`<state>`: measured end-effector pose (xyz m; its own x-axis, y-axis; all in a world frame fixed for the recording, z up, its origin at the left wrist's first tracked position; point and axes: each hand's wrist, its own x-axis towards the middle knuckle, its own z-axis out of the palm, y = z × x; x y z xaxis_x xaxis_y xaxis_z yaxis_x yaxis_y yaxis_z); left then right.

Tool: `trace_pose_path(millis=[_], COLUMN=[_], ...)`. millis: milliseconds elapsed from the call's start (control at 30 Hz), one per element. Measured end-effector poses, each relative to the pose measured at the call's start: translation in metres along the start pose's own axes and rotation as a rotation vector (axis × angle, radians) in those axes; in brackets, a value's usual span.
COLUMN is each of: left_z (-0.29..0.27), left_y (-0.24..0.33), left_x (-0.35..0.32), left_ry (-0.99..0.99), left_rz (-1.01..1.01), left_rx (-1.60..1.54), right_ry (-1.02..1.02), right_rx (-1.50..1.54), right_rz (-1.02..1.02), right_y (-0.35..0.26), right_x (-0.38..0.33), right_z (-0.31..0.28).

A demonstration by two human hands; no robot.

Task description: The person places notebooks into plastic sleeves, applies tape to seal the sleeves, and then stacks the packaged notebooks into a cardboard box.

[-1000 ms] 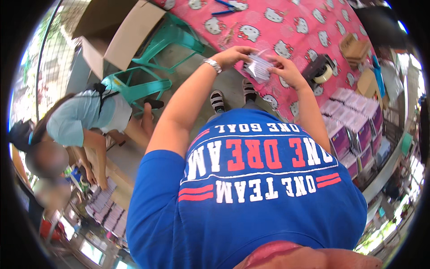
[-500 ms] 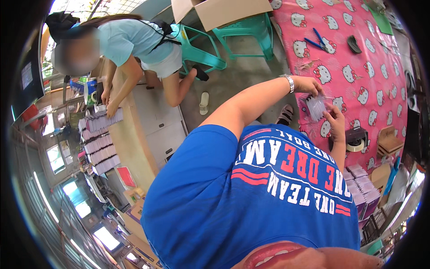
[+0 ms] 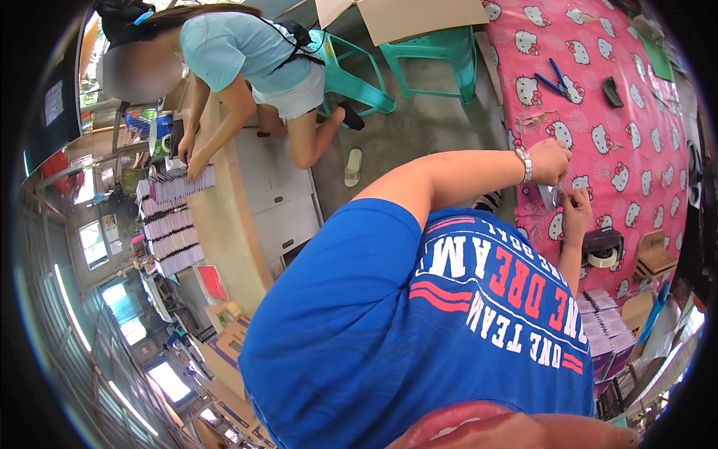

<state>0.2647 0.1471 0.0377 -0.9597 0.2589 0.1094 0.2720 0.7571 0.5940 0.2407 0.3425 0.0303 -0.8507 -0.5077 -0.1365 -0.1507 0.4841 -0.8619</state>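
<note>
Over the near edge of the pink table, a small pale packet in clear, shiny plastic (image 3: 550, 196) sits partly covered by my hands. My left hand (image 3: 549, 162), with a metal watch at its wrist, is closed just above the packet; whatever its curled fingers hold is hidden. At the packet's right side, my right hand (image 3: 576, 213) pinches its plastic edge between the fingertips.
On the pink printed tablecloth (image 3: 598, 138) lie blue-handled pliers (image 3: 557, 81), a dark curved piece (image 3: 612, 92) and a tape dispenser (image 3: 603, 248). Stacked booklets (image 3: 606, 322) stand nearby. At left, a person (image 3: 247, 56) handles spiral-bound stacks (image 3: 173, 224). Green stools (image 3: 430, 63) stand behind.
My left hand has closed into a fist and turned over the packet, covering more of it. The right hand still pinches its edge. The whole view has shifted slightly.
</note>
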Motion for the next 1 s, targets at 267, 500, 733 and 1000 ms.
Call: trace_pose_path(millis=[267,500,733,1000], left_z=[-0.002,-0.019,0.019,0.027], left_y=[0.000,-0.023,-0.020,-0.021], left_x=[-0.014,-0.034,-0.034,-0.030], left_ry=[-0.168,-0.300,-0.100,-0.051], left_rz=[-0.019,0.361,0.284,0.213], left_rx=[-0.217,-0.159,-0.096,-0.164], right_ry=[0.298,0.307,0.274,-0.096], right_rx=[-0.188,-0.200,-0.321,-0.246], right_rz=[-0.216,-0.253,-0.162,-0.251], right_y=[-0.029,-0.030,-0.029,-0.074], right_x=[-0.020,-0.023,-0.021,-0.039], right_z=[0.024,0.026,0.025,0.007])
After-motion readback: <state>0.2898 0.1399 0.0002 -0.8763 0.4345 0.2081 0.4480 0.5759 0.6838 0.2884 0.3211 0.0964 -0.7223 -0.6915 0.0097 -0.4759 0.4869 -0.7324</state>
